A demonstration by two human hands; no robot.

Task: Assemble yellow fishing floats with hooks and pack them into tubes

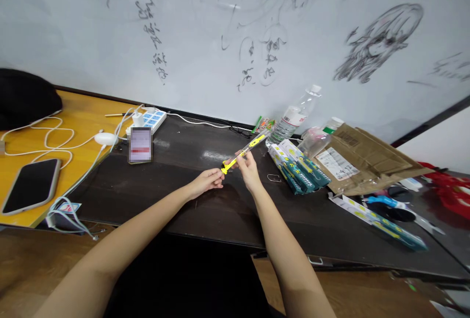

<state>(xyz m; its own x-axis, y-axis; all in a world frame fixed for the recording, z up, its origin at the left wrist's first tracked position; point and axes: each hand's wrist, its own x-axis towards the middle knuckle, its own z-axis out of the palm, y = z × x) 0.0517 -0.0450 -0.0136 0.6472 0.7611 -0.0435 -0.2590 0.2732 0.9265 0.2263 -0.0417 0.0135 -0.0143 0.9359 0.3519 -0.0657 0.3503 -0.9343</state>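
Note:
Over the dark table, a slim stick-like thing with yellow ends and a clear middle (253,143) is held at a slant, its upper end pointing right and away from me. Its exact kind cannot be made out. My left hand (206,183) pinches the lower yellow end between thumb and fingers. My right hand (248,170) is closed around the middle, its fingers hiding part of it. To the right of my right hand lie several long green-and-white boxes (299,168) with yellow pictures.
A water bottle (293,117) stands by the whiteboard (205,63), beside a brown parcel bag (382,154). Another long box (382,222) and blue-handled scissors (411,208) lie right. At left are a phone (32,185), a lit-screen device (140,145), a power strip (152,121) and cables.

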